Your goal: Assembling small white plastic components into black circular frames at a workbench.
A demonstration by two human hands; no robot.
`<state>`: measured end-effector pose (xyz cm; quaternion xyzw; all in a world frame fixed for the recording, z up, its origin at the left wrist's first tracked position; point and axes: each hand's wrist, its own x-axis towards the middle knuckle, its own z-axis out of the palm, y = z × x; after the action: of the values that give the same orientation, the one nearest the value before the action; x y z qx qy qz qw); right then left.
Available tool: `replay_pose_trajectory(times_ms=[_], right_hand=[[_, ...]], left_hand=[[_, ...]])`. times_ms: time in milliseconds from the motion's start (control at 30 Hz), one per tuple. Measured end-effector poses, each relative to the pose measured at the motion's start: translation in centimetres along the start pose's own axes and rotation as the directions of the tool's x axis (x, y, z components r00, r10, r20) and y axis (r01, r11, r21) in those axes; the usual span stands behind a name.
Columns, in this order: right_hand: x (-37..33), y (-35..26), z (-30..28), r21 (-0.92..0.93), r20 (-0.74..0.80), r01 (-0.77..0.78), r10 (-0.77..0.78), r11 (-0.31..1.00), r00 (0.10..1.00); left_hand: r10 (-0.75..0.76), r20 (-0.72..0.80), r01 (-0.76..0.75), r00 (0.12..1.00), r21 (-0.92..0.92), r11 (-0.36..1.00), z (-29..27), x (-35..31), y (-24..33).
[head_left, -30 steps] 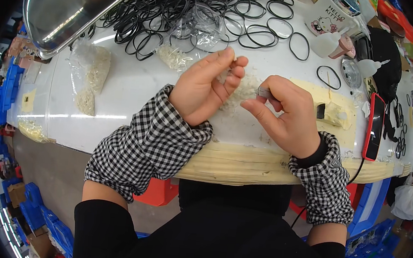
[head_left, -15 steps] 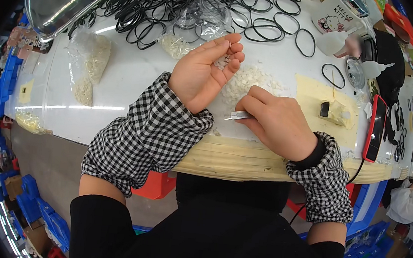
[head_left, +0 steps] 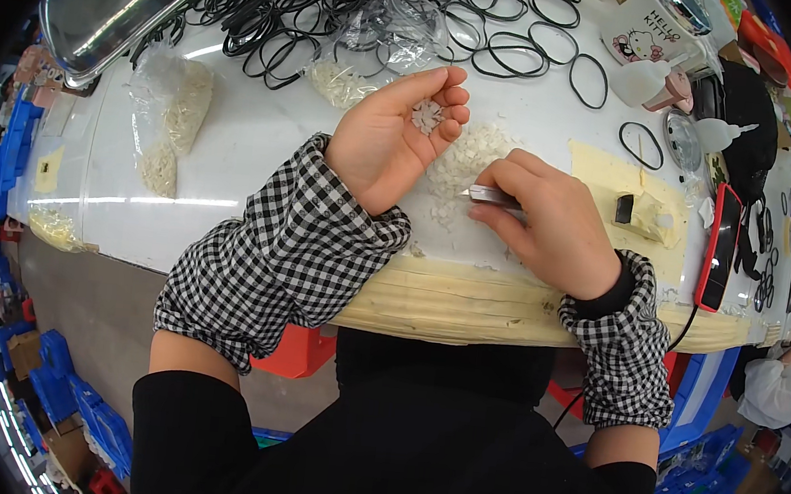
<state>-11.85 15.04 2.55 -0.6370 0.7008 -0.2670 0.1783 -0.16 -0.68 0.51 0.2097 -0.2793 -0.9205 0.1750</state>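
My left hand point(head_left: 388, 142) is turned palm up above the table, its fingers curled round a small heap of white pieces point(head_left: 426, 117). Between the thumb and fingers of my right hand point(head_left: 555, 220) is a slim silvery tool with a pointed tip point(head_left: 491, 196); whether it is a knife or tweezers I cannot tell. Its tip points left, at the near part of a pile of pale flat chips point(head_left: 471, 154) on the white table. That pile lies between my two hands, partly covered by them.
Black rubber rings point(head_left: 342, 9) crowd the far side, with a clear plastic bag point(head_left: 397, 33) among them. A bag of pale pieces point(head_left: 179, 117) lies left, under a metal tray point(head_left: 143, 4). Rightward are yellow paper point(head_left: 602, 176), a red-edged phone point(head_left: 721, 245) and white squeeze bottles point(head_left: 635, 82).
My right hand has shifted right and slightly away from me, bringing the tool's tip to the chip pile. The fingers of my left hand have opened a little, showing more of the white pieces.
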Motion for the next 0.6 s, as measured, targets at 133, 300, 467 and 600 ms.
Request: replay_pose_trajectory(times_ms=[133, 300, 467, 600], right_hand=[[-0.3, -0.4, 0.6, -0.099, 0.016, 0.008, -0.007, 0.995, 1.000], [0.0, 0.1, 0.2, 0.002, -0.163, -0.011, 0.011, 1.000, 0.987], [0.6, 0.1, -0.7, 0.235, -0.368, 0.050, 0.041, 0.971, 0.929], [0.7, -0.3, -0.5, 0.324, -0.400, 0.090, 0.050, 0.942, 0.915]], left_hand=[[-0.001, -0.011, 0.001, 1.000, 0.033, 0.999, 0.2, 0.0, -0.1], [-0.060, 0.034, 0.050, 0.998, 0.246, 0.968, 0.7, -0.4, -0.2], [-0.242, 0.165, 0.174, 0.956, 0.343, 0.923, 1.4, -0.9, -0.6], [-0.313, 0.273, 0.239, 0.910, 0.271, 0.932, 0.5, -0.6, -0.7]])
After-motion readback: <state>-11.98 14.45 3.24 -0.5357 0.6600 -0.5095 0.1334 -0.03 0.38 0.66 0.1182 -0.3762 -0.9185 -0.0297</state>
